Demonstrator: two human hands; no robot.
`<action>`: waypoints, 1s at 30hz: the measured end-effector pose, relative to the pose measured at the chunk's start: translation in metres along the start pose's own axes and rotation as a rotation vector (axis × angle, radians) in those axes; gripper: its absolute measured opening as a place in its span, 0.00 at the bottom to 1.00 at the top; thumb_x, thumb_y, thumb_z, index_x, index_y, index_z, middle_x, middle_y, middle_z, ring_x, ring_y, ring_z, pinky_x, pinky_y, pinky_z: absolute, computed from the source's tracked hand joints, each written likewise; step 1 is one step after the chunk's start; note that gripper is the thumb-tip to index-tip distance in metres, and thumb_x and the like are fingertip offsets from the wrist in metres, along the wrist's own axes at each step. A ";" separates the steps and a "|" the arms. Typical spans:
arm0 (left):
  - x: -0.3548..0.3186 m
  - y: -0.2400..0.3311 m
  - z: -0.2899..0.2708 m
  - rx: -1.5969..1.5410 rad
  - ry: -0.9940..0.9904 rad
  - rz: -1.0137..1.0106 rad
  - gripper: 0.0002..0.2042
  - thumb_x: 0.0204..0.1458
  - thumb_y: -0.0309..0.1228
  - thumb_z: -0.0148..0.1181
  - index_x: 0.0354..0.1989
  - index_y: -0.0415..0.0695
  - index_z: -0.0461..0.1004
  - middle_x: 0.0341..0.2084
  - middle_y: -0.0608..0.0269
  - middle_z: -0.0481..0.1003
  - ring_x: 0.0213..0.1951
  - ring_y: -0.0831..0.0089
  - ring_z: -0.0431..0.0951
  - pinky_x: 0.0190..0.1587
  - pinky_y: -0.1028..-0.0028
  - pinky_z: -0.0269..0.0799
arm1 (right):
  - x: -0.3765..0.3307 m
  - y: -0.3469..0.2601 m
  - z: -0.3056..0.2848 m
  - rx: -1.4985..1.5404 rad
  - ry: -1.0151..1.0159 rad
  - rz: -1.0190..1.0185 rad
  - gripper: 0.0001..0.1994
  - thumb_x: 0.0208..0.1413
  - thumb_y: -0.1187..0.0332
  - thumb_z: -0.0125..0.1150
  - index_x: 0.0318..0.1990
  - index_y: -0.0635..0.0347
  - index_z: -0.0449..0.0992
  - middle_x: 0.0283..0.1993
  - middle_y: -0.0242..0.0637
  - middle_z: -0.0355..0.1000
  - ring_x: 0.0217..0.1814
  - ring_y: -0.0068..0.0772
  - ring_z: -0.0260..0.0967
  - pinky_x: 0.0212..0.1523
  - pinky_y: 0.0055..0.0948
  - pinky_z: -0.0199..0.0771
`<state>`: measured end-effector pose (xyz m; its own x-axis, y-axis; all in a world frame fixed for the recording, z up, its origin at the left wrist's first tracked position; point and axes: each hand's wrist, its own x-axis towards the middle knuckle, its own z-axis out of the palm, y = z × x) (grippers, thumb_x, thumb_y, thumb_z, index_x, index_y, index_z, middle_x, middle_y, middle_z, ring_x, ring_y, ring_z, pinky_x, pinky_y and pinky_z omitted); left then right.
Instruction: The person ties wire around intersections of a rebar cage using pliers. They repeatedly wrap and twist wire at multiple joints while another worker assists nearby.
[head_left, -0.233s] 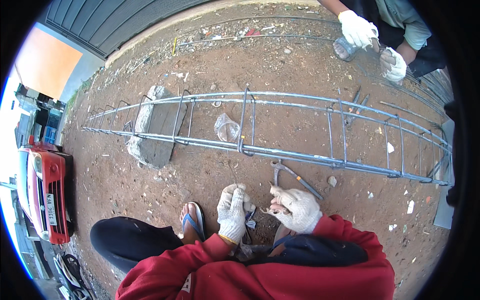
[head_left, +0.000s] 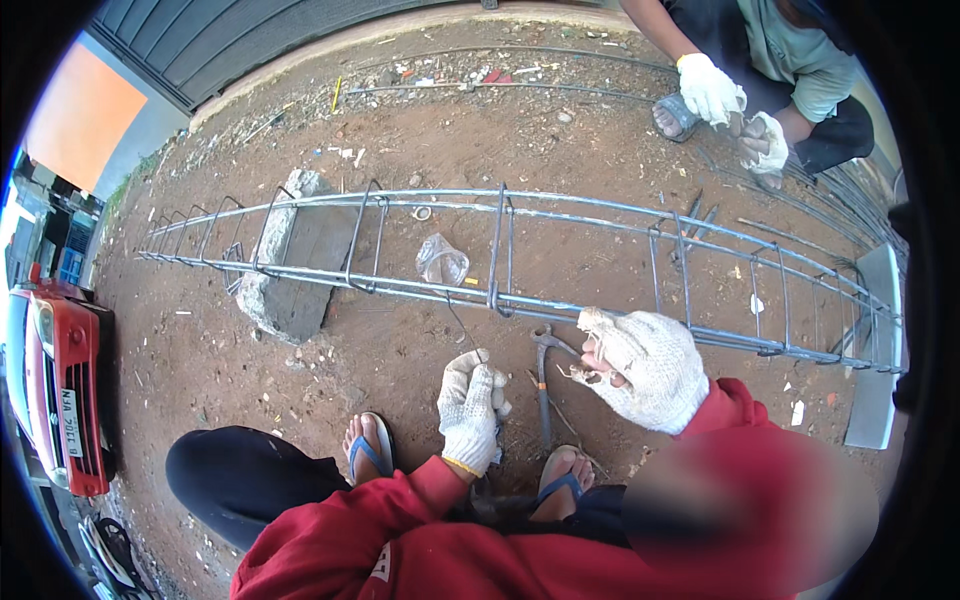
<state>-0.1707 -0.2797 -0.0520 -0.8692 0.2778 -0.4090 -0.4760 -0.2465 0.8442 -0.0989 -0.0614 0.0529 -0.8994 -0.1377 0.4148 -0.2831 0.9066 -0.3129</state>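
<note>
Short of the cage, the left hand pinches a wire low, probably to leave its length free. The right hand half-curls nearby, its grip unclear. A block under the cage's left seemingly props it.

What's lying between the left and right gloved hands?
In the head view, a hammer lies on the dirt between the left hand and right hand, with a thin, twig-like piece beside its handle.

The metal frame lies over a block; a hammer lies between frame and feet; a car stands left.
</note>
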 end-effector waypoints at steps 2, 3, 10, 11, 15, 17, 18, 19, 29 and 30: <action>-0.002 -0.003 0.000 -0.019 -0.038 0.015 0.06 0.64 0.29 0.47 0.47 0.44 0.66 0.27 0.67 0.74 0.19 0.85 0.66 0.21 0.81 0.68 | 0.019 0.001 -0.018 -0.136 -0.135 0.008 0.26 0.43 0.62 0.65 0.53 0.57 0.72 0.32 0.36 0.71 0.31 0.41 0.70 0.32 0.40 0.70; -0.004 -0.005 0.001 -0.018 -0.062 0.033 0.06 0.65 0.29 0.47 0.47 0.44 0.66 0.28 0.66 0.74 0.19 0.85 0.67 0.21 0.81 0.68 | 0.029 0.001 -0.024 -0.185 -0.159 -0.037 0.25 0.46 0.58 0.65 0.52 0.56 0.72 0.33 0.36 0.71 0.32 0.42 0.70 0.32 0.39 0.70; -0.014 -0.013 0.005 -0.087 -0.156 0.037 0.05 0.64 0.28 0.48 0.44 0.42 0.66 0.28 0.66 0.74 0.17 0.84 0.67 0.21 0.80 0.67 | 0.080 -0.029 0.009 -0.312 -0.200 0.110 0.30 0.48 0.44 0.64 0.49 0.59 0.73 0.34 0.42 0.73 0.35 0.46 0.73 0.36 0.42 0.72; -0.011 -0.011 0.005 -0.089 -0.126 -0.014 0.06 0.64 0.29 0.49 0.45 0.42 0.66 0.29 0.65 0.75 0.17 0.84 0.68 0.19 0.81 0.66 | 0.084 -0.033 0.019 -0.296 -0.259 0.193 0.30 0.49 0.43 0.63 0.49 0.59 0.73 0.33 0.44 0.73 0.36 0.46 0.73 0.36 0.41 0.72; -0.001 0.010 0.003 -0.114 -0.075 -0.081 0.08 0.62 0.29 0.52 0.46 0.41 0.68 0.30 0.64 0.77 0.17 0.85 0.67 0.16 0.83 0.62 | 0.092 -0.039 0.043 -0.371 -0.149 0.239 0.24 0.46 0.49 0.69 0.40 0.60 0.78 0.25 0.42 0.73 0.29 0.46 0.74 0.30 0.39 0.74; 0.005 0.023 0.002 -0.072 -0.084 -0.100 0.08 0.62 0.28 0.52 0.46 0.41 0.70 0.29 0.66 0.77 0.18 0.85 0.68 0.18 0.81 0.65 | 0.092 -0.039 0.047 -0.397 -0.100 0.179 0.19 0.47 0.51 0.68 0.35 0.57 0.78 0.20 0.40 0.70 0.24 0.45 0.73 0.25 0.38 0.71; 0.009 0.028 0.003 -0.096 -0.083 -0.040 0.08 0.61 0.28 0.53 0.46 0.40 0.71 0.28 0.66 0.77 0.18 0.85 0.69 0.18 0.82 0.65 | 0.091 -0.038 0.047 -0.412 -0.101 0.151 0.18 0.47 0.51 0.68 0.34 0.57 0.77 0.19 0.39 0.69 0.23 0.45 0.72 0.25 0.38 0.70; 0.014 0.033 0.005 -0.102 -0.071 -0.002 0.08 0.61 0.29 0.53 0.46 0.40 0.72 0.27 0.66 0.77 0.18 0.85 0.69 0.19 0.82 0.65 | 0.091 -0.038 0.047 -0.420 -0.119 0.138 0.17 0.47 0.51 0.68 0.33 0.56 0.77 0.19 0.39 0.69 0.23 0.44 0.72 0.24 0.38 0.70; 0.052 0.060 0.015 -0.049 -0.208 0.127 0.06 0.60 0.27 0.55 0.40 0.39 0.74 0.20 0.66 0.76 0.19 0.84 0.72 0.19 0.84 0.64 | 0.098 -0.033 0.035 -0.305 -0.251 0.165 0.19 0.53 0.48 0.60 0.34 0.55 0.77 0.25 0.42 0.74 0.28 0.43 0.74 0.28 0.40 0.71; 0.054 0.061 0.015 -0.042 -0.232 0.113 0.05 0.60 0.26 0.55 0.40 0.39 0.74 0.21 0.66 0.76 0.19 0.84 0.72 0.19 0.84 0.65 | 0.101 -0.027 0.027 -0.233 -0.316 0.156 0.20 0.53 0.47 0.60 0.35 0.56 0.77 0.26 0.43 0.74 0.29 0.44 0.74 0.29 0.40 0.72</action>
<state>-0.2445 -0.2659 -0.0174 -0.8656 0.4505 -0.2185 -0.3870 -0.3250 0.8629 -0.1907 -0.1110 0.0803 -0.9937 -0.0743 0.0837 -0.0852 0.9873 -0.1342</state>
